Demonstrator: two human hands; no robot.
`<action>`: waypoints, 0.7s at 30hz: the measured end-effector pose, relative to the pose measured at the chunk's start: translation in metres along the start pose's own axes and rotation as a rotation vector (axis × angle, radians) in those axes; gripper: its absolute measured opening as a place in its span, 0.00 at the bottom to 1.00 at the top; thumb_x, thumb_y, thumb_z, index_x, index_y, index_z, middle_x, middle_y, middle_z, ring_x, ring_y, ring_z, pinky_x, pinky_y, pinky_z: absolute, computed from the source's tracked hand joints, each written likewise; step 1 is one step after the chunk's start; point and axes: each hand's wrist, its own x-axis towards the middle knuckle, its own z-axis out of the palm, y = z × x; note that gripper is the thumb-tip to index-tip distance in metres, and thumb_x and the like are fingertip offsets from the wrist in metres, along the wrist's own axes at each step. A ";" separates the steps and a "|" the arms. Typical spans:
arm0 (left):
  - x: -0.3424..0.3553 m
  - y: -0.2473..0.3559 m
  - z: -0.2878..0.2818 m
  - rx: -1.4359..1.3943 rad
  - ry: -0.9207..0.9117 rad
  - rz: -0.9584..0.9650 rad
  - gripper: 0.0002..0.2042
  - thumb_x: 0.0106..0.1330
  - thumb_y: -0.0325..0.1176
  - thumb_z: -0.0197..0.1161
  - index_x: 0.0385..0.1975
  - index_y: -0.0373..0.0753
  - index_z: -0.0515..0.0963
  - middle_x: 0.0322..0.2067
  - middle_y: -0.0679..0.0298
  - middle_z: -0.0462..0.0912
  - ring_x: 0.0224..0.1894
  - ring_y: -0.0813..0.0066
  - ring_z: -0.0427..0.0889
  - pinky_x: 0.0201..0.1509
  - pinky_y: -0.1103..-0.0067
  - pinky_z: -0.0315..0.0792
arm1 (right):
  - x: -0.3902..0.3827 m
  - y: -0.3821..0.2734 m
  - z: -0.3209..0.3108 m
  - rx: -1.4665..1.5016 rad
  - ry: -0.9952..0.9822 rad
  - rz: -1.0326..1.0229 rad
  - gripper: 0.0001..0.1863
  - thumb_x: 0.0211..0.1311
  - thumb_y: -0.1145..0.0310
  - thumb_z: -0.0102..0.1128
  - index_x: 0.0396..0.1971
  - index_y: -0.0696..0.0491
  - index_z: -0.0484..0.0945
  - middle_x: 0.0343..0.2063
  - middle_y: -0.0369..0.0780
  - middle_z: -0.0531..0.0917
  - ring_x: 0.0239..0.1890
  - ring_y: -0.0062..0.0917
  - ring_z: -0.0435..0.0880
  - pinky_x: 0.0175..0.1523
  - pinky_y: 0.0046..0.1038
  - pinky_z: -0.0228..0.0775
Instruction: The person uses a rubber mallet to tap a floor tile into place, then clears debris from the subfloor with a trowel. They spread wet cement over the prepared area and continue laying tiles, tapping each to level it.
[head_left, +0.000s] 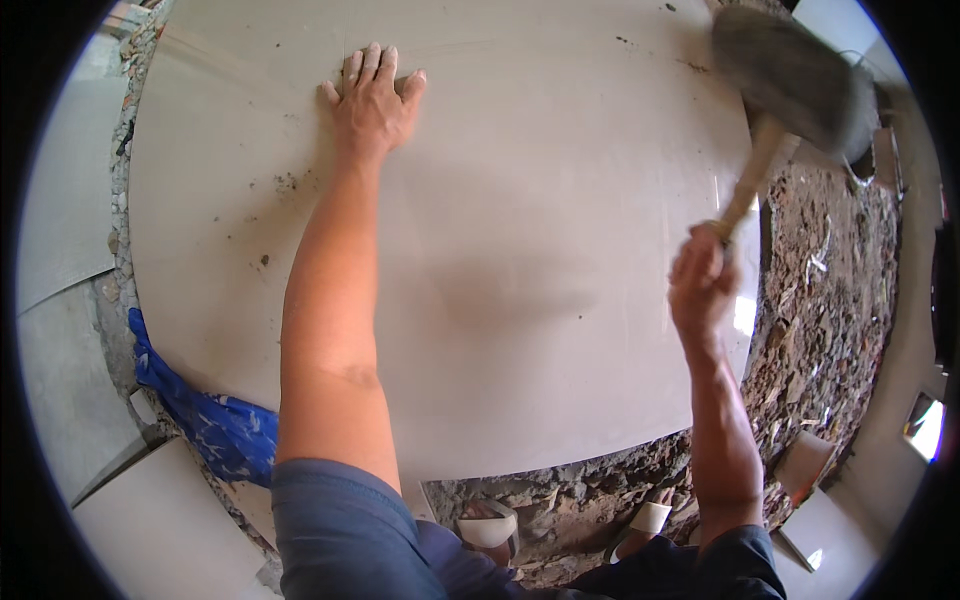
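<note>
A large beige tile point(520, 300) fills the middle of the view, with dark crumbs of dirt on its surface. My left hand point(372, 105) lies flat on its far part, fingers spread, holding nothing. In my right hand point(703, 275) is the wooden handle of a mallet point(790, 78), fingers wrapped round it. The mallet's big dark head is raised over the tile's far right corner and slightly blurred by motion. Whether it touches anything cannot be made out.
Rough soil and rubble point(825, 270) border the tile on the right and near sides. A crumpled blue sheet point(215, 420) lies at the near left. Grey tiles point(75, 190) line the left side. My sandalled feet point(488, 528) stand on the rubble at the near edge.
</note>
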 end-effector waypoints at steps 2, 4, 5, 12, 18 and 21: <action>0.003 -0.002 -0.002 0.000 0.003 0.002 0.32 0.68 0.60 0.37 0.68 0.49 0.59 0.70 0.68 0.55 0.73 0.67 0.48 0.73 0.50 0.40 | 0.017 -0.009 0.022 -0.600 -0.117 -0.034 0.17 0.69 0.58 0.51 0.33 0.59 0.73 0.15 0.39 0.72 0.17 0.20 0.71 0.21 0.31 0.61; 0.003 -0.001 -0.001 0.018 0.002 0.011 0.32 0.69 0.60 0.37 0.68 0.49 0.58 0.70 0.68 0.55 0.73 0.68 0.48 0.73 0.50 0.40 | 0.020 -0.020 0.025 -0.577 -0.117 0.006 0.20 0.70 0.54 0.50 0.31 0.59 0.72 0.14 0.43 0.70 0.16 0.23 0.67 0.22 0.34 0.61; 0.005 -0.002 -0.001 0.019 0.012 0.001 0.32 0.69 0.60 0.36 0.68 0.50 0.58 0.70 0.68 0.54 0.73 0.68 0.48 0.73 0.50 0.39 | 0.022 -0.023 0.030 -0.434 0.026 0.004 0.21 0.70 0.53 0.49 0.29 0.59 0.72 0.13 0.43 0.68 0.16 0.23 0.65 0.22 0.34 0.60; 0.004 -0.002 0.002 0.001 0.012 0.009 0.31 0.69 0.60 0.36 0.67 0.49 0.59 0.70 0.67 0.54 0.73 0.68 0.48 0.72 0.50 0.39 | 0.029 -0.044 0.041 -0.658 -0.123 0.000 0.22 0.68 0.52 0.52 0.32 0.60 0.74 0.15 0.42 0.72 0.19 0.27 0.70 0.26 0.35 0.65; 0.004 -0.001 0.003 0.022 -0.005 -0.009 0.31 0.69 0.59 0.37 0.68 0.50 0.59 0.70 0.68 0.54 0.73 0.68 0.48 0.72 0.51 0.39 | 0.026 -0.041 0.036 -0.227 0.031 0.035 0.22 0.68 0.53 0.51 0.28 0.60 0.73 0.17 0.38 0.72 0.19 0.20 0.67 0.24 0.32 0.62; 0.004 0.000 0.004 0.022 0.003 0.000 0.31 0.69 0.59 0.37 0.68 0.50 0.59 0.70 0.69 0.54 0.73 0.68 0.48 0.71 0.51 0.39 | 0.026 -0.043 0.029 -0.526 -0.091 0.133 0.22 0.67 0.53 0.53 0.28 0.60 0.74 0.14 0.37 0.69 0.19 0.21 0.66 0.24 0.30 0.62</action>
